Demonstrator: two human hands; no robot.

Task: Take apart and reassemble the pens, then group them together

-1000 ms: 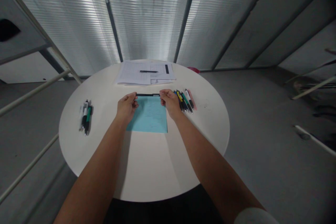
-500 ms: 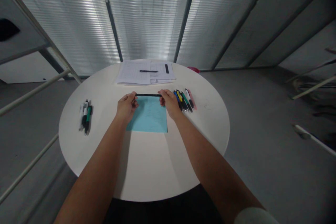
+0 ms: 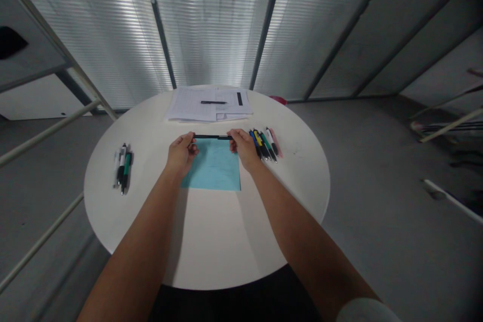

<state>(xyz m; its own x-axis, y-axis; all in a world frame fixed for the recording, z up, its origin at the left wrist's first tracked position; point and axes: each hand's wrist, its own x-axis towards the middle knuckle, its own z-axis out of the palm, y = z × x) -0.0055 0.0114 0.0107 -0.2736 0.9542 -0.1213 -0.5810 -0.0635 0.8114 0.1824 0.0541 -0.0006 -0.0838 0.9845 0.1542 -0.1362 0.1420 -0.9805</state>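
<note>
A slim black pen (image 3: 207,136) is stretched level between my two hands, over the far edge of a light blue sheet (image 3: 217,171). My left hand (image 3: 182,152) pinches its left end between thumb and fingers. At the other end, my right hand (image 3: 242,147) grips it the same way, and a small raised part like a clip shows near those fingers. Both pen tips are hidden in the fingers. Close beside my right hand lie several pens (image 3: 264,145) with blue, yellow, green and white barrels.
On the left of the round white table (image 3: 222,241) lies a small group of pens (image 3: 124,168). A stack of papers (image 3: 192,103) is at the far edge, with another black pen (image 3: 213,102) on top. Pale metal rails (image 3: 49,123) stand left of the table.
The black pen seems to have turned a little, so the clip-like part near my right fingers now shows. My hands have hardly moved.
</note>
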